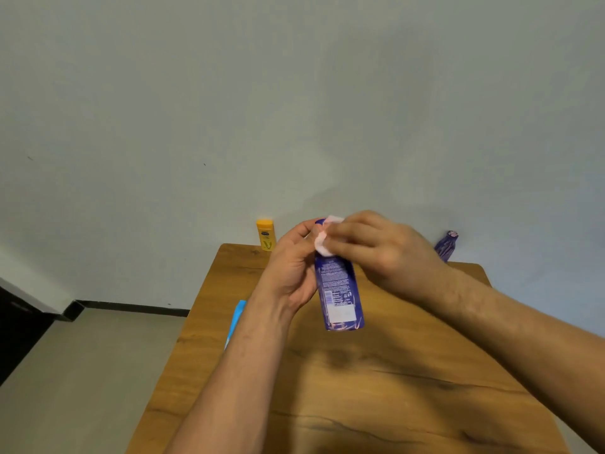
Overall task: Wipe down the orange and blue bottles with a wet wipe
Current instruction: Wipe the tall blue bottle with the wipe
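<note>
A dark blue bottle with white print is held in the air above the wooden table, its base toward me. My left hand grips its upper part from the left. My right hand presses a white wet wipe against the bottle's top end, which is mostly hidden by the fingers and wipe. An orange bottle stands upright at the table's far left corner, apart from both hands.
A second purple-blue bottle stands at the table's far right edge near the wall. A light blue packet lies at the table's left edge, partly hidden by my left forearm. The floor drops away on the left.
</note>
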Available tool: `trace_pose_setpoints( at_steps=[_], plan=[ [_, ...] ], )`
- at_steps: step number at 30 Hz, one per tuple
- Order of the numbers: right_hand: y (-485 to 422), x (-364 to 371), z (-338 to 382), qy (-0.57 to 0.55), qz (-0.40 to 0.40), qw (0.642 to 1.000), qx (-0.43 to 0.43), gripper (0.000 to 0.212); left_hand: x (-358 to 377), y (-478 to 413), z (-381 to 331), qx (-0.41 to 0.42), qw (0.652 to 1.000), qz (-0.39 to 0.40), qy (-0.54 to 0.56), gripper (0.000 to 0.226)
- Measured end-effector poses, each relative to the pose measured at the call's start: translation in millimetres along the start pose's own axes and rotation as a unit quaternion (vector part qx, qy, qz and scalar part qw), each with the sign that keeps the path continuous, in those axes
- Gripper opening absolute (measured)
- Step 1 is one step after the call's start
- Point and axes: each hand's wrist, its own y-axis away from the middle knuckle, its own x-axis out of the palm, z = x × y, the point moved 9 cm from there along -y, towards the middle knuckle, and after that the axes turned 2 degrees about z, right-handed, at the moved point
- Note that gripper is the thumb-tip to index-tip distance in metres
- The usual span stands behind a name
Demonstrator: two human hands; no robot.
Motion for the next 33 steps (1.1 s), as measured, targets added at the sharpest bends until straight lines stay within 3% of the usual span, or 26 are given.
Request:
trace_pose_setpoints(
  at_steps=[3,6,8,11,15,19,23,27,31,33],
  plan=[
    [3,11,12,0.005,0.052,0.997,-0.058,0.025,-6,5,1,-0.007,1.0,-0.01,0.001,0.021],
    [-6,2,-12,0.024,0.016,0.999,0.038,0.025,1,4,0,0.007,1.0,-0.006,0.009,0.041],
    [-8,10,5,0.02,0.03,0.999,0.028,0.021,1,3,-3,0.006,1.0,-0.004,-0.005,0.047],
    [-4,22,41,0.007,0.08,0.991,-0.108,0.014,-7,2,-3,-0.003,1.0,-0.009,0.001,0.042],
    [-13,1,5,-0.027,-0.016,0.999,0.013,0.026,-1,1,-6,0.0,0.999,0.001,0.039,0.015],
    [-4,13,45,-0.052,0.033,0.993,-0.096,0.027,-6,8,-1,-0.023,1.0,-0.014,0.016,0.017],
    [-14,0,7,-0.028,-0.017,0.999,-0.003,0.029,5,5,3,-0.031,0.996,0.008,0.079,0.015],
    [1,22,54,-0.056,0.063,0.989,-0.12,0.025,-8,10,10,-0.083,0.996,-0.025,0.019,0.019],
    [-15,2,6,-0.033,-0.002,0.999,-0.014,0.025,3,6,3,-0.034,0.998,-0.01,0.054,0.019],
    [-10,10,26,-0.051,0.018,0.998,-0.043,0.023,0,7,0,-0.034,0.999,-0.023,0.028,0.024]
  ],
)
